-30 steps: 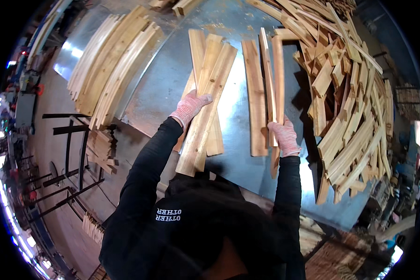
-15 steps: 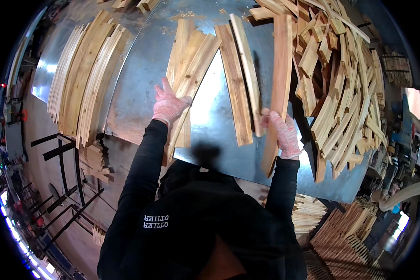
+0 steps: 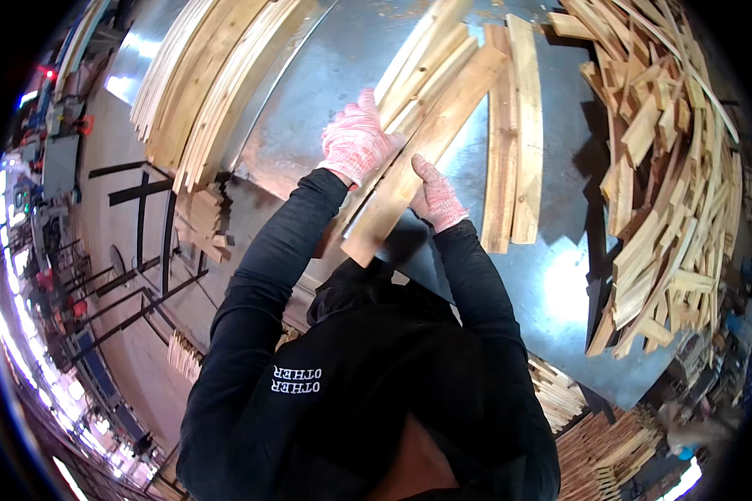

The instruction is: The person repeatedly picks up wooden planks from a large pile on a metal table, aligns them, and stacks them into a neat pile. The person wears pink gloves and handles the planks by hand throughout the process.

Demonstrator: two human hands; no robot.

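Right hand [image 3: 437, 196] grips the outer board [image 3: 444, 125]; left hand [image 3: 359, 138], at its 10 o'clock, clasps the slats [image 3: 424, 75]. Align edges flush.

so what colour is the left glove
The left glove is mottled pink and white, clearest in the head view.

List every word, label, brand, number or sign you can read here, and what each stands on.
Black top: two short lines of white lettering, legible, but I won't copy the words.
Wooden boards: no writing that I can make out.
Gloves: none visible.
Background equipment at left: too small and blurred to read.
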